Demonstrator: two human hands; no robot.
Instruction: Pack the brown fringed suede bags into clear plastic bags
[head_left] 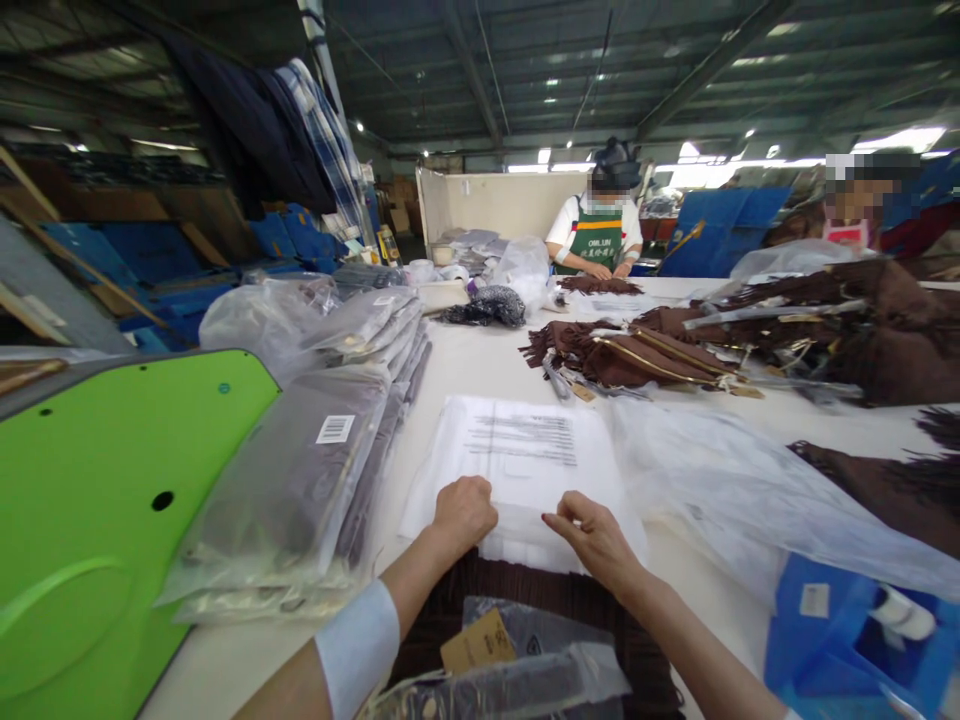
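Observation:
A clear plastic bag (517, 470) with printed text lies flat on the table before me, apparently on top of more of its kind. My left hand (466, 512) is closed at the bag's near edge, its fingertips curled out of sight. Opposite it, my right hand (592, 535) pinches the same edge with thumb and fingers. Just under my wrists lies a dark brown fringed textile (510, 582), partly beneath the bag's edge. A tan cardboard tag (478, 642) and a small clear plastic packet (555, 630) rest on the textile.
Bagged garments (281, 470) are piled at left, beside a green machine panel (112, 480). At right lie loose plastic sheets (697, 480) and a blue tape dispenser (840, 630). Brown fringed items (637, 355) cover the far right. A co-worker in a green apron (598, 240) stands across the table.

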